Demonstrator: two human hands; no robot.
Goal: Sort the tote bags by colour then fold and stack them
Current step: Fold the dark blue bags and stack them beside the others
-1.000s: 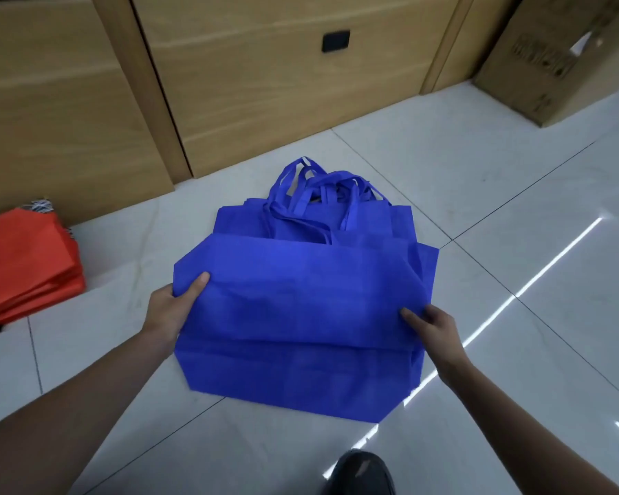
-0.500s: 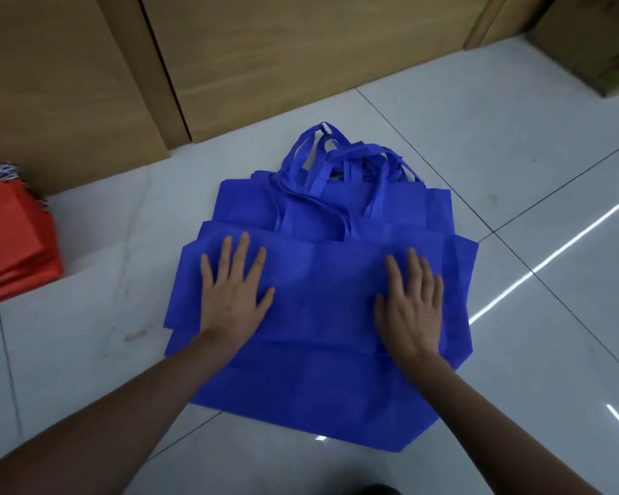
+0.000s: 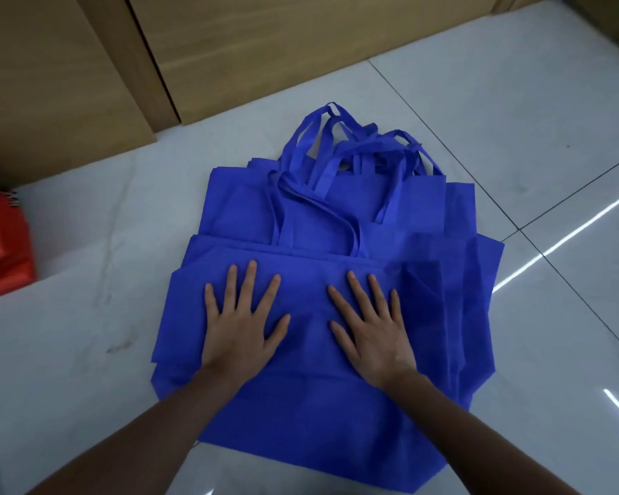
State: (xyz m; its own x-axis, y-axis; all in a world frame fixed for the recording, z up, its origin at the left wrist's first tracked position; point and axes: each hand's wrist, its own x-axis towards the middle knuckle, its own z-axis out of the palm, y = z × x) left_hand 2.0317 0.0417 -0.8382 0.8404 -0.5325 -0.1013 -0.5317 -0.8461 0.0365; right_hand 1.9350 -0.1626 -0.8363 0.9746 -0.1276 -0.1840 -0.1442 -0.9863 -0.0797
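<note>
Floor (image 3: 515, 112) first: pale glossy tiles, dark grout lines, and a bright streak (image 3: 551, 249) of reflected light slanting across the right side. Along its far edge run wood panels (image 3: 251, 48), with a darker upright strip (image 3: 136, 66) between them.

Blue bags (image 3: 336, 423) sit mid-floor, near that far edge but clear of the panels. It's a stack of several laid flat, edges not quite lined up, with layers peeping out at left and right. The top one is folded across, and its fold line runs side to side just beyond the fingertips.

Red bags (image 3: 0, 251) are over at the floor's left side, a pile cut off by the frame and well apart from the blue ones.

Now the hands. Left hand (image 3: 242, 326) lies palm-down on the top blue bag, fingers straight and spread, grip wide and holding nothing. Right hand (image 3: 370, 334) is just beside it with the same story: fingers fanned, pressing the fabric flat, grip wide. The thumbs point toward each other without touching.

Handles (image 3: 336, 151) are at the stack's far end, loops tangled and overlapping, a few spilling onto the tiles.
</note>
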